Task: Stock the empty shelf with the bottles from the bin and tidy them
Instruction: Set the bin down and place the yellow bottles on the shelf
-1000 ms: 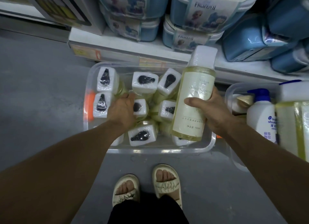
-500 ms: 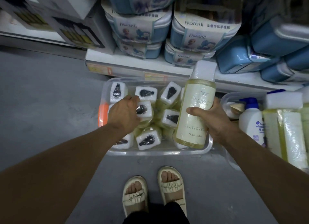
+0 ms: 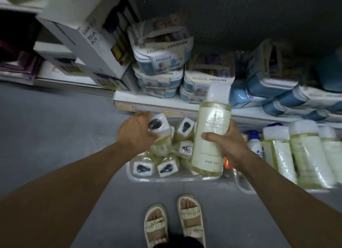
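I hold two bottles, one per hand. My right hand (image 3: 228, 146) is wrapped around the middle of a tall bottle of pale yellow liquid (image 3: 211, 131), thumb across its cream label, and carries it upright and clear above the right end of the clear plastic bin (image 3: 166, 177). My left hand (image 3: 136, 132) grips a second bottle (image 3: 157, 126) by its white, film-wrapped cap and shoulder; that bottle is raised above its neighbours at the far left of the bin, and I cannot tell whether its base is fully free of them. Several more bottles of the same kind stand packed in the bin (image 3: 182, 147), caps up, so most of the stock remains to be moved. The bin sits on the grey floor (image 3: 55, 127) directly against the lowest shelf edge (image 3: 185, 109). That shelf carries stacked blue-and-white Frozen II cases (image 3: 159, 62) and offers no free space. A second container (image 3: 248, 187) to the right holds further yellow bottles and a white pump bottle (image 3: 255, 142). The empty shelf that is to be stocked is not in view. I judge the task to be at an early stage: no bottle is visibly placed, and both carrying and tidying are still to be done.
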The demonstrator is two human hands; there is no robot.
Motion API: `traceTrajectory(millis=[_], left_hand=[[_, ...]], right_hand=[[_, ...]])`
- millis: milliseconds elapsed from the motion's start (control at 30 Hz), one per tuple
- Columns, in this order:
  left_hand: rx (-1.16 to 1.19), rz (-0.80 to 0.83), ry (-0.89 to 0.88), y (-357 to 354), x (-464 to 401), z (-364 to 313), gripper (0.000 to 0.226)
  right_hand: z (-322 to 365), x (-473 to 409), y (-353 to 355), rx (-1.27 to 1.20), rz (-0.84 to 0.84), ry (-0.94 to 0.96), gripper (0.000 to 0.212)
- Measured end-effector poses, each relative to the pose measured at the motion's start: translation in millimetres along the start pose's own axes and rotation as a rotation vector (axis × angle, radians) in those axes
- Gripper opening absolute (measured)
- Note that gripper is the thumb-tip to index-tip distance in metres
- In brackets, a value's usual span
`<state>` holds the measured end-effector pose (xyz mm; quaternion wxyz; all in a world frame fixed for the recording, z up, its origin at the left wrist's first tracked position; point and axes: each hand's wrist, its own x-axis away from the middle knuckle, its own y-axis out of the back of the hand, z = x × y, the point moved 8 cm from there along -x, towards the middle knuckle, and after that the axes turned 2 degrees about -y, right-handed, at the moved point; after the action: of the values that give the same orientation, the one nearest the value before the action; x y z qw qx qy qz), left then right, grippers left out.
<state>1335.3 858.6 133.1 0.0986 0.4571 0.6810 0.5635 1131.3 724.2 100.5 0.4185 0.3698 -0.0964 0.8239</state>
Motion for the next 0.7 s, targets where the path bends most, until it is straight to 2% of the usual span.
traceTrajectory(millis=[300, 400, 700], left_hand=[[0.023, -0.092, -0.001, 131, 55, -45, 0.038], [0.078, -0.152, 0.016, 187, 80, -55, 0.035], [0.126, -0.374, -0.075, 352, 152, -87, 0.032]], right_hand=[[121, 95, 5, 0.087, 0.056, 0.162, 0.067], [170, 135, 6, 0.127, 0.060, 0.241, 0.066], [310, 261, 9, 0.181, 0.037, 0.484, 0.069]])
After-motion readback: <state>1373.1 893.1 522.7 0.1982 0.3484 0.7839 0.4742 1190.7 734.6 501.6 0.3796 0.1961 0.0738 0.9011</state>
